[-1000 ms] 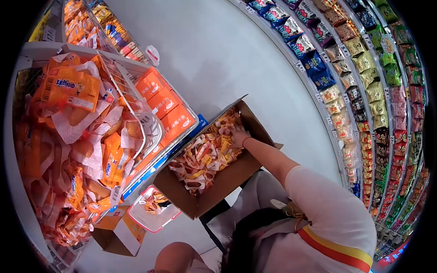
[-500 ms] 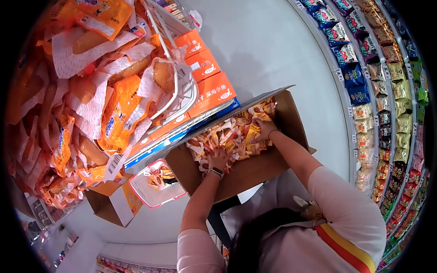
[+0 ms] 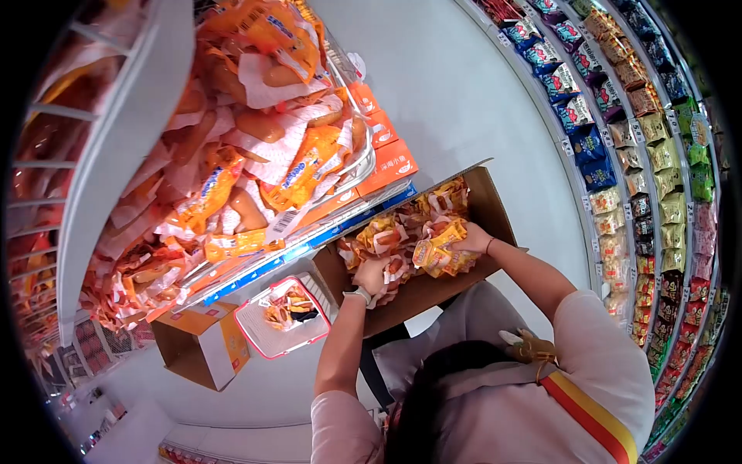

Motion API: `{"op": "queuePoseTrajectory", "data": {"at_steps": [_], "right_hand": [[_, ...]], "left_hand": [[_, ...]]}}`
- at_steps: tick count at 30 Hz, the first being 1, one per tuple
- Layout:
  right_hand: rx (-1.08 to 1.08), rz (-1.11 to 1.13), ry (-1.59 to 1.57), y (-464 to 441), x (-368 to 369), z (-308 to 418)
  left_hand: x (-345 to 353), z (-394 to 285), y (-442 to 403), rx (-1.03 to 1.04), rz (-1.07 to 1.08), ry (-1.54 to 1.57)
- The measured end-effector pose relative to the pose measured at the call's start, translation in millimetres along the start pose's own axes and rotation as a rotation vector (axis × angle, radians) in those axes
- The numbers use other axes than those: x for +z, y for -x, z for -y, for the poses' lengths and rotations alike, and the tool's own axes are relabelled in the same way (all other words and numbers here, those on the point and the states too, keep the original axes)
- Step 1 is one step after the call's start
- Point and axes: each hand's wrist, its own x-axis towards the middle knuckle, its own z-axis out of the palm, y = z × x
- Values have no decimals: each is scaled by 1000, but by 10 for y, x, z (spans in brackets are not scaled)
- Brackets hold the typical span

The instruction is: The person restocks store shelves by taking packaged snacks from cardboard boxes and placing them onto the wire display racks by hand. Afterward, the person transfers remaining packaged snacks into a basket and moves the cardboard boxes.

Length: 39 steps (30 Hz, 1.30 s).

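Observation:
A deep cardboard box [image 3: 495, 224] holds many small orange-and-white snack packets [image 3: 384, 234]. My right hand [image 3: 473, 238] is closed around a bunch of yellow-orange snack packets [image 3: 442, 254], lifted above the others at the box's right part. My left hand [image 3: 374, 276] is inside the left part of the box, fingers curled around snack packets [image 3: 396, 268]; its fingertips are partly hidden. Beside the box, a wire display basket [image 3: 362, 166] is heaped with larger-looking orange packets [image 3: 301, 166] showing brown food through clear film.
Orange cartons [image 3: 386, 162] stand on the shelf beyond the heap. A white basket with a red rim [image 3: 246, 334] and an open carton [image 3: 210, 340] sit on the floor at left. Curved shelves of bagged snacks [image 3: 593, 147] line the right.
Both hands have closed on packets, and the right hand has raised a bunch. My view has shifted, so the heaped display appears farther right and a pale shelf edge shows at left.

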Motion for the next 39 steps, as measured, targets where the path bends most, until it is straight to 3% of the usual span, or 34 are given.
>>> {"op": "queuePoseTrajectory", "data": {"at_steps": [2,4,6,8,10,13,15,18,20,23,26,28,30,32,34,36,39], "right_hand": [[33,59,-277,512,-224,506],[-37,-10,-463,1138,-379,1158],[-210,-80,-717,1663,-428,1755],[-356,-63,-986,2065,-445,2218],[-620,-183,-1051,2475,-399,2865],[-793,-236,-1117,2934,-371,3625],[-870,-269,-1243,3049,-434,3888],[-966,-383,-1384,3312,-506,4676],[-1031,-294,-1424,3393,-597,5051],[-1224,-246,-1322,3472,-608,5613],[-1306,-297,-1346,3511,-528,6213],[-1297,-405,-1403,3565,-434,6707],[-1336,-479,-1356,3576,-468,7103],[-1463,-362,-1228,3487,-689,7404],[-1476,-337,-1166,3435,-810,7793],[-1570,-389,-1064,3049,-1252,8153],[-1252,-413,-754,3003,-1181,8597]], "left_hand": [[-365,-534,374,221,-185,46],[-671,-945,847,211,-289,275],[-943,-1045,1355,205,-446,487],[-1431,-1568,2101,236,-753,675],[-1865,-1900,2878,288,-885,1179],[-2695,-2554,3866,872,-1078,1042],[-3241,-2639,4363,1071,-1303,839],[-4235,-2984,5261,1067,-1304,941],[-4860,-3111,5612,1130,-1182,810],[-5575,-3391,5655,1147,-1120,769],[-6453,-2919,5116,1015,-1078,928],[-6657,-2476,4541,766,-1080,940],[-6440,-2410,4289,437,-1363,558],[-6392,-2392,4319,696,-1230,664],[-6447,-2275,4319,735,-1209,549],[-6444,-2214,4318,730,-1182,650],[-6439,-2198,4322,708,-1310,389]]}}
